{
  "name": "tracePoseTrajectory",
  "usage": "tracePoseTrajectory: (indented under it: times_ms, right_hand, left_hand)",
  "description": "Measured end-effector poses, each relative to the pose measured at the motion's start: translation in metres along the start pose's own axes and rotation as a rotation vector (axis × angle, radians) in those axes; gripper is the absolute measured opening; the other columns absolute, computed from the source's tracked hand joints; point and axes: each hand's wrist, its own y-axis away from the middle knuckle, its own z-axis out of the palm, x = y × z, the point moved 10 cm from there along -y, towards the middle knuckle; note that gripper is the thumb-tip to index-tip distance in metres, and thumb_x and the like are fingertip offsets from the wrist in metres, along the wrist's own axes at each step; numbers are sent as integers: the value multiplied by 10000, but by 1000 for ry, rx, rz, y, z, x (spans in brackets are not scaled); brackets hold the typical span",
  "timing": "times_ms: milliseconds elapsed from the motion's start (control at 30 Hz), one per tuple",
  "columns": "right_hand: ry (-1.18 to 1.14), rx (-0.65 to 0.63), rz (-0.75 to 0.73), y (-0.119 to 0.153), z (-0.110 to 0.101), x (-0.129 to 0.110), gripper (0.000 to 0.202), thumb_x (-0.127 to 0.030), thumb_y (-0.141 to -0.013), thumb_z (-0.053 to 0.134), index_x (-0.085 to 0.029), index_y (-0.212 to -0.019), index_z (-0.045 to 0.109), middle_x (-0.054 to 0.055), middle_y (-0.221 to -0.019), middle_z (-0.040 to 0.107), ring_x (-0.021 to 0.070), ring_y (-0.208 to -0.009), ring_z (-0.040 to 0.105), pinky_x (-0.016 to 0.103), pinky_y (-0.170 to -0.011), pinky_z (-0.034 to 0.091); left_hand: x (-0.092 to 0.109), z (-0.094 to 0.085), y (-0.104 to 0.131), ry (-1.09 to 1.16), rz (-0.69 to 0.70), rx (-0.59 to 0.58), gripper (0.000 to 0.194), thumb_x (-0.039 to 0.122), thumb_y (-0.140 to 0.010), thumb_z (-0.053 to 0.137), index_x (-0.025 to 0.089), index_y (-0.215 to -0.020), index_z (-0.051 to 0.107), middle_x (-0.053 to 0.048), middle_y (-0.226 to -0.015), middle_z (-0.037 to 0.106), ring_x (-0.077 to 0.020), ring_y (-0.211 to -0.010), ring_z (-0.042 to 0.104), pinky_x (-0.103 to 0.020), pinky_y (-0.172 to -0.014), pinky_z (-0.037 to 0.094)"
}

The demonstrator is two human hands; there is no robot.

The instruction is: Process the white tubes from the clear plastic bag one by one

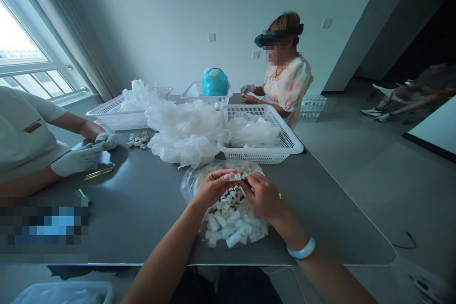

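My left hand [213,186] is closed around one end of a small white plastic pipe fitting [233,177], whose round opening faces me. On the fitting's other side, my right hand [261,194] is closed, fingertips close against it. A thin dark tip shows by those fingers and a yellow end [280,195] sticks out past the hand, like a small tool mostly hidden by the palm. Beneath both hands lies an open clear plastic bag [188,183] heaped with white pipe fittings [233,239].
Behind the bag stand a white basket [260,156] holding clear plastic bags and a pile of crumpled bags [185,128]. A co-worker's gloved hands [81,156] are at left, near loose fittings [138,139] and a yellowish tool [99,173]. Another person [288,80] works across the table.
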Motion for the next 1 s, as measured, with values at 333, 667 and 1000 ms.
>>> tracePoseTrajectory:
  times_ms: [333, 667, 1000]
  right_hand:
    - [-32, -17, -13, -1, 1, 2, 444, -427, -955, 292, -190, -645, 503, 18, -610, 561, 140, -611, 533, 244, -574, 336]
    - [-5, 43, 56, 1, -4, 9, 441, -444, -944, 324, -193, -630, 505, 14, -593, 554, 140, -604, 536, 240, -583, 346]
    - [-19, 84, 55, 0, -11, 8, 423, -458, -940, 320, -199, -681, 531, 21, -626, 576, 147, -641, 555, 242, -590, 377]
  left_hand:
    - [-1, 9, -1, -14, 14, -91, 280, 187, -583, 796, 137, -845, 712, -77, -944, 702, -142, -786, 637, -256, -779, 465]
    - [-7, 4, -3, 29, -11, -35, 281, 195, -562, 807, 137, -812, 691, -29, -775, 689, -109, -699, 627, -216, -706, 474]
    - [-9, 4, -2, -9, -40, -55, 313, 216, -571, 805, 138, -856, 699, -38, -779, 682, -105, -685, 606, -208, -663, 457]
